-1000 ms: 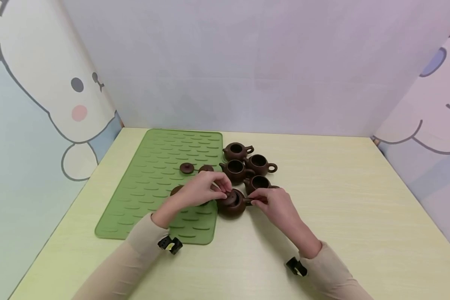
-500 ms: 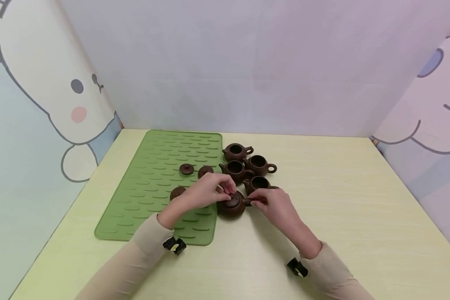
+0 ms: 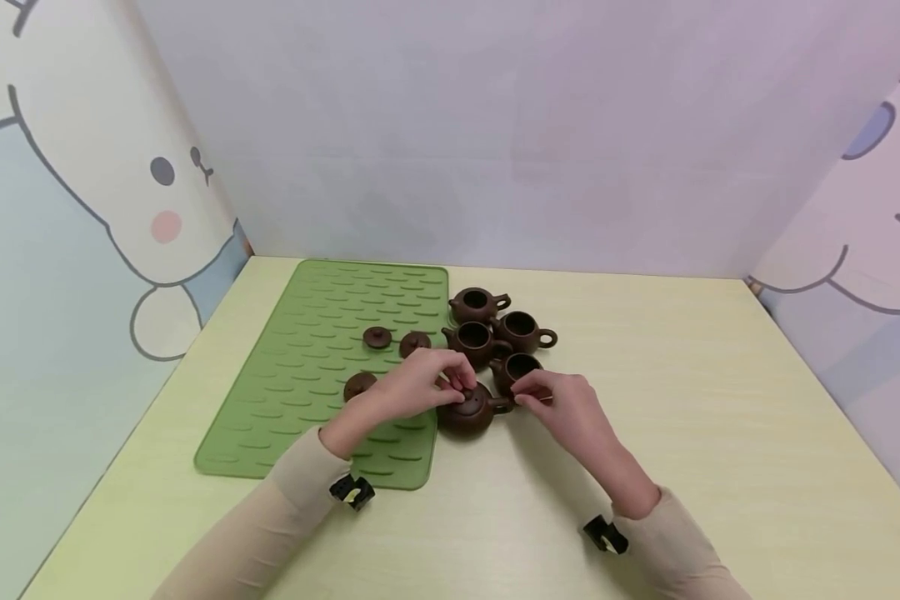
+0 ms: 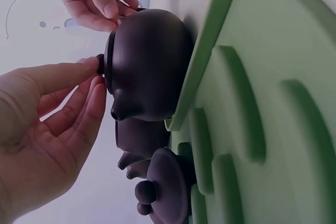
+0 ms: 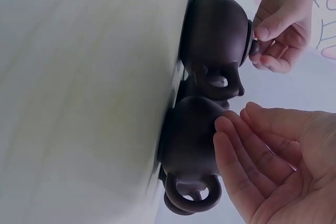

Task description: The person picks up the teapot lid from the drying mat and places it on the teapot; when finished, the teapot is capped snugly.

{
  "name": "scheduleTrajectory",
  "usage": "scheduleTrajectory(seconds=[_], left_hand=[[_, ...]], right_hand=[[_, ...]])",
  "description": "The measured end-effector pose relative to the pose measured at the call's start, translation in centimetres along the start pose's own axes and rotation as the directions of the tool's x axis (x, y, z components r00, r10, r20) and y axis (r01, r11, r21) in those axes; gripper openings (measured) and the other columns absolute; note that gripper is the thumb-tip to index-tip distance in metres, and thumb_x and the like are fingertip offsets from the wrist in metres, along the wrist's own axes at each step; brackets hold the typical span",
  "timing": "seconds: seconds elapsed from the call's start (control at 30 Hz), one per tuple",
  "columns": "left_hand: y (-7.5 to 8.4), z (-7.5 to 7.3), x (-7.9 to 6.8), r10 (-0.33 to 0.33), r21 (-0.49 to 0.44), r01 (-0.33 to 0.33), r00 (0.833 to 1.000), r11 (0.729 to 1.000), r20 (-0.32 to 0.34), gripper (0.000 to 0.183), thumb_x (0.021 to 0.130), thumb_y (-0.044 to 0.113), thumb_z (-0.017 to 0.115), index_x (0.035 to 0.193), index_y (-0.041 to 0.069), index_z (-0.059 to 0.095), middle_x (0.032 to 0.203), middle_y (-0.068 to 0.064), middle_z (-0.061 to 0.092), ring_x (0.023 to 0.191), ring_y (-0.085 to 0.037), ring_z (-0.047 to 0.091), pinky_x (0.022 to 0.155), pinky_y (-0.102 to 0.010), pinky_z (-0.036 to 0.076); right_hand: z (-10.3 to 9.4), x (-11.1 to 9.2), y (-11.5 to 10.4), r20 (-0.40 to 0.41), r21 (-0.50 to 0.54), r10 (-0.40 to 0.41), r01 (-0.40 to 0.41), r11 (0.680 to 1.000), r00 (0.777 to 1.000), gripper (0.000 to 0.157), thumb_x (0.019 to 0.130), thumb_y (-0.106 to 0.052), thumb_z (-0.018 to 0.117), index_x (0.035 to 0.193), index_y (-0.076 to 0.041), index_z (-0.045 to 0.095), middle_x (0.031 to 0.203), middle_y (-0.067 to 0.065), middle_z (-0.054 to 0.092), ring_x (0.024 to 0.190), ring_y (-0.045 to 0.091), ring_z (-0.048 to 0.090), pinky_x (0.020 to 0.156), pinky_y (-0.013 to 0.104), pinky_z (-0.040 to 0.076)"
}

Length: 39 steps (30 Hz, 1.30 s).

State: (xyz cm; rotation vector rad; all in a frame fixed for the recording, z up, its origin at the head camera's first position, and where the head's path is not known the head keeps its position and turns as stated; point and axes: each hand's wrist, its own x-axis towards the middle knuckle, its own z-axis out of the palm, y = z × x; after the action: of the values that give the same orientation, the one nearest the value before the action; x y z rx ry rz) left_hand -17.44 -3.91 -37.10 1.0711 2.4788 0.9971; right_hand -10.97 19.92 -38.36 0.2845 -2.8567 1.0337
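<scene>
A small dark brown teapot (image 3: 465,419) stands at the mat's right edge with its lid (image 4: 108,62) seated on top. My left hand (image 3: 425,385) pinches the lid's knob between thumb and fingers, as the left wrist view shows. Just right of that teapot's handle (image 3: 501,405), my right hand (image 3: 566,410) hovers with loosely bent fingers and holds nothing. Close to its fingertips is a second, lidless teapot (image 5: 191,135), partly covered by the hand in the head view.
Lidless teapots cluster behind, among them one at the back (image 3: 474,310), one in the middle (image 3: 468,342) and one to the right (image 3: 521,333). Three loose lids, one near my left wrist (image 3: 360,385), lie on the green ridged mat (image 3: 270,400). A pale wall (image 3: 495,167) rises behind the table.
The lid, tilted over the teapot's opening a second ago, now lies level on it under my left hand. My right hand has let go of the teapot's handle and moved slightly right.
</scene>
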Motion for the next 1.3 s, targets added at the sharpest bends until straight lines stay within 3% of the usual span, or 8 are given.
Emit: scheduleTrajectory(seconds=[0.5,0.77,1.3], left_hand=[[-1.0,-0.9,-1.0,-0.004,-0.035,0.003,1.0,0.999,-0.02,0.014,0.092,0.008,0.071,0.103,0.016,0.068,0.102,0.002,0.069,0.092,-0.009,0.065,0.077,-0.021,0.055],[-1.8,-1.1,-1.7,-0.023,-0.08,0.021,0.999,0.997,-0.026,0.013,0.092,0.005,0.069,0.104,0.011,0.068,0.103,-0.002,0.068,0.091,-0.009,0.065,0.077,-0.021,0.056],[-2.9,-1.7,-3.0,-0.04,-0.07,0.034,0.996,0.997,-0.083,0.013,0.09,0.003,0.071,0.102,0.009,0.069,0.102,-0.009,0.071,0.087,-0.011,0.065,0.075,-0.022,0.057]], right_hand=[[-1.3,-0.1,1.0,-0.035,0.016,0.007,-0.007,1.0,0.999,0.008,0.09,-0.011,0.073,0.098,-0.01,0.075,0.091,0.002,0.077,0.084,0.02,0.074,0.072,0.033,0.06],[-1.7,-0.3,1.3,-0.052,0.016,0.006,-0.005,1.0,0.999,0.008,0.09,-0.011,0.073,0.097,-0.011,0.075,0.09,0.001,0.077,0.085,0.02,0.075,0.072,0.03,0.059],[-2.1,-0.4,1.8,-0.078,0.028,0.031,-0.029,0.999,0.996,0.008,0.091,-0.011,0.072,0.098,-0.01,0.075,0.092,0.004,0.078,0.084,0.021,0.075,0.076,0.038,0.062]])
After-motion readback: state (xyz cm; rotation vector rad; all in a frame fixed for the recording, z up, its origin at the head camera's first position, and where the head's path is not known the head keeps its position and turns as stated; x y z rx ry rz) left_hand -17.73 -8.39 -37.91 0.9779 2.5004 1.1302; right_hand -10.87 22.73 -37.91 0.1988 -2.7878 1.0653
